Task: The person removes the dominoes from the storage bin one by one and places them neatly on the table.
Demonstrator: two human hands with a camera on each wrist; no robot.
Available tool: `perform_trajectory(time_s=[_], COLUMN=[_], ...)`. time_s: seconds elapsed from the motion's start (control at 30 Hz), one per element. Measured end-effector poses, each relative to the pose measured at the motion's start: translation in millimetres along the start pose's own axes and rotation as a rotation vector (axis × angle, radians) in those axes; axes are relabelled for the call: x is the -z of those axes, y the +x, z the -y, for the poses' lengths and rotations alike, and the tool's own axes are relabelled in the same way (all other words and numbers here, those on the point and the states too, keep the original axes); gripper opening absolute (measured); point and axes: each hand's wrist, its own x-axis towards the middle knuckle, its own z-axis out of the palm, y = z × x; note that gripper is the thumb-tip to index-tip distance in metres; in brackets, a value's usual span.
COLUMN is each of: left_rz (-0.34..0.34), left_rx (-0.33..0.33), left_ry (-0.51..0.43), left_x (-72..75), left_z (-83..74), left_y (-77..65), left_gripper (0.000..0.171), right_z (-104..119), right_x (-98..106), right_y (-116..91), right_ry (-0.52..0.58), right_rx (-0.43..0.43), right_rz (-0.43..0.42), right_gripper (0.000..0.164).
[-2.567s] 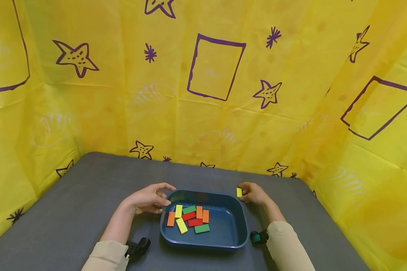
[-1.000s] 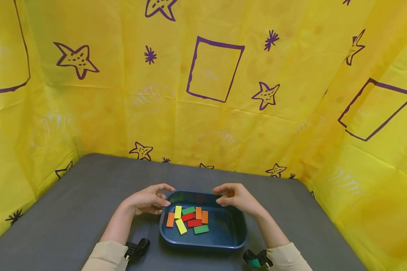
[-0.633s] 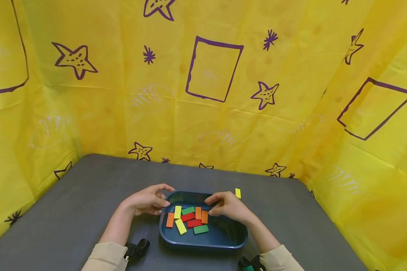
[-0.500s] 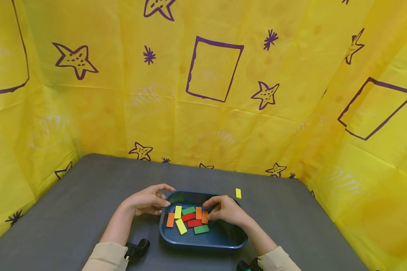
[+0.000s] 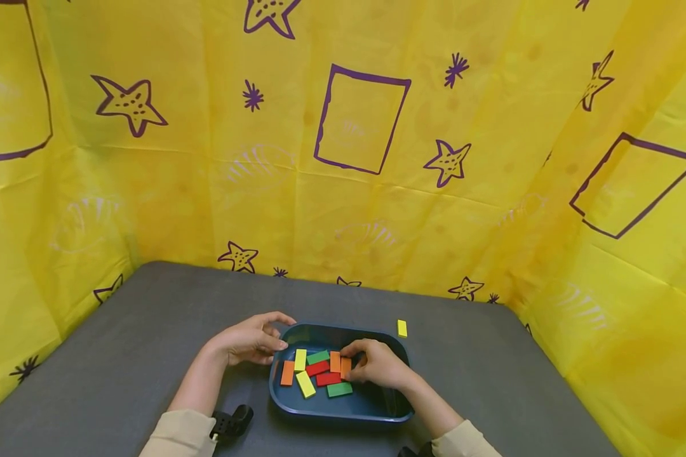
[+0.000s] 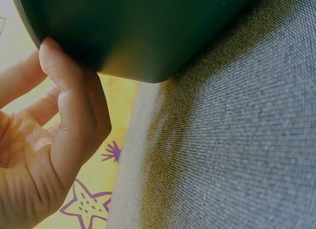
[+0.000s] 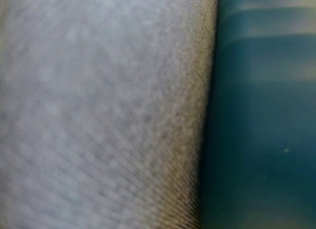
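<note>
A dark blue rectangular tray stands on the grey table. In its left half lie several flat coloured blocks: an orange block at the left, yellow blocks, red blocks and green blocks. My left hand holds the tray's far left corner, thumb at the rim; the left wrist view shows this thumb and curled fingers against the tray wall. Inside the tray, my right hand pinches the rightmost orange block, partly covered by the fingertips. The right wrist view shows only tray wall and cloth.
One yellow block lies on the table behind the tray's far right corner. Yellow curtains with purple starfish drawings enclose the grey table at the back and sides.
The yellow block, earlier in my right hand, now lies behind the tray. My right hand has moved left into the tray and taken the orange block between its fingertips. My left hand stays.
</note>
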Motion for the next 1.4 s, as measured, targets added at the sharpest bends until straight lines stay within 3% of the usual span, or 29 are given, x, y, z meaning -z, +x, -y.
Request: perform_trajectory(time_s=[0.43, 1.4], left_rz=[0.017, 0.013], left_rx=[-0.041, -0.018], left_ry=[0.006, 0.004], left_x=[0.4, 1.4], left_z=[2.3, 2.5], left_y=[1.3, 0.6], left_gripper=[0.056, 0.059], right_z=[2.9, 1.3], right_x=[-0.9, 0.2], right_y=[-3.9, -2.4], right_ry=[-0.083, -0.018], right_rx=[-0.005, 0.024], right_rz=[-0.034, -0.016], right_gripper=[0.042, 0.034])
